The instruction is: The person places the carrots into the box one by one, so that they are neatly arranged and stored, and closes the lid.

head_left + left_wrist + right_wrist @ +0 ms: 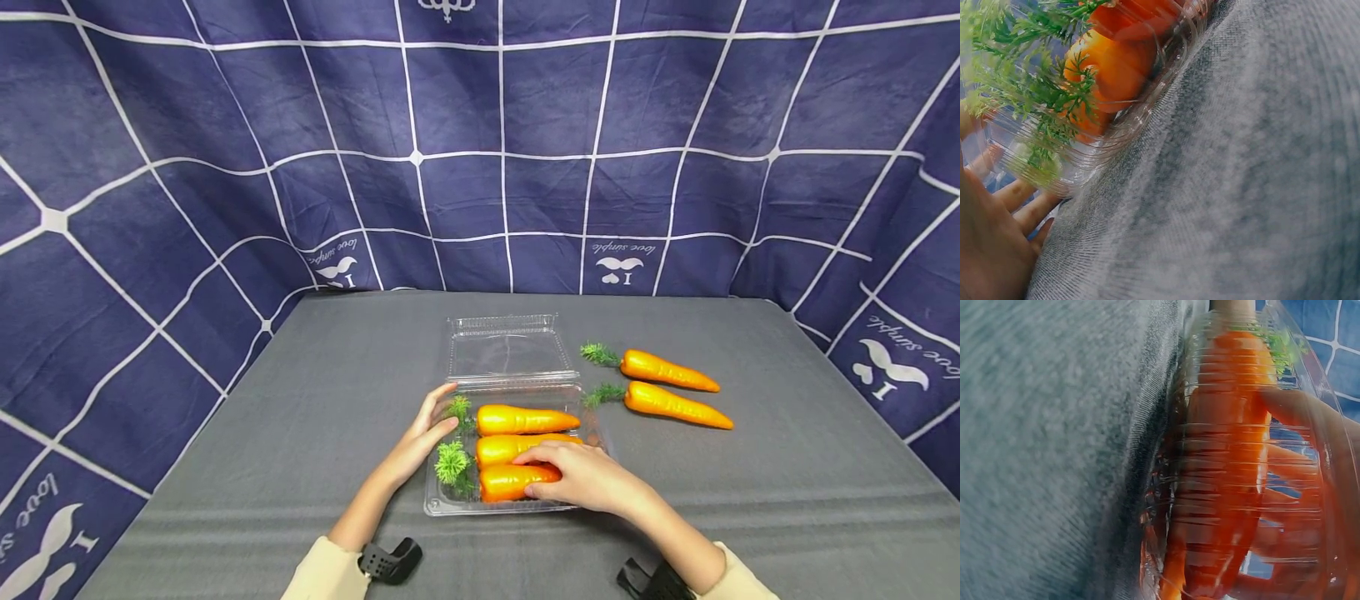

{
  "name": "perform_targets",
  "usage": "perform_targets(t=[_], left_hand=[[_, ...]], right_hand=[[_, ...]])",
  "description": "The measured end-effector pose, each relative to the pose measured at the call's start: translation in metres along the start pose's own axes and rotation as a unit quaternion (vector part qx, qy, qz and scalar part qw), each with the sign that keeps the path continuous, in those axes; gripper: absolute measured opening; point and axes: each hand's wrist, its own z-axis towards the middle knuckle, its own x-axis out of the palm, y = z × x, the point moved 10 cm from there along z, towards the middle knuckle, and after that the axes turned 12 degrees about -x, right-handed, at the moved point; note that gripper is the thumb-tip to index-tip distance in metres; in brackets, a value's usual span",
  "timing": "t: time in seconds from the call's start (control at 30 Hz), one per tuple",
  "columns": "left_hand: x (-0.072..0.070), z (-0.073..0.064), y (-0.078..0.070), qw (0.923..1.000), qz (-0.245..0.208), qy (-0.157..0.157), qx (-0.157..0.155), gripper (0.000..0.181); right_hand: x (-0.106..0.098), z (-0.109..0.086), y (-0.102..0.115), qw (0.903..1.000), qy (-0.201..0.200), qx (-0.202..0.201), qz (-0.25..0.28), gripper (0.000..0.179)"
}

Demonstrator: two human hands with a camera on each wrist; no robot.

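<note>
A clear plastic clamshell box [431,505] lies with its lid [508,354] folded back, away from the person. Three orange carrots lie side by side inside: a back one [525,419], a middle one [497,450] and a front one [504,482], their leafy green tops [452,463] to the left. The right hand [588,477] reaches in from the right and holds the front carrot between thumb and fingers, covering its tip. At the box's left side, the left hand [414,442] rests with fingers extended along the wall, close to the green tops.
Right of the box, two more carrots lie on the grey cloth, a farther one [667,370] and a nearer one [675,405], tops pointing left. A blue curtain [465,200] with white lines hangs behind the grey-covered table [360,358]. Black bands circle both wrists.
</note>
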Motion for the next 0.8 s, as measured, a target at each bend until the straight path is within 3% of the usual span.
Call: perform_targets(t=[0.4,0.8], left_hand=[[0.001,0.001,-0.001,1.0000,0.002,0.000,-0.001,0.053],[0.001,0.000,0.000,1.0000,0.001,0.001,-0.006,0.054]], right_hand=[[-0.007,-0.005,-0.004,0.9992,0.015,0.017,0.033,0.031],[-0.022,-0.008,-0.012,0.9975,0.004,-0.003,0.070,0.026]])
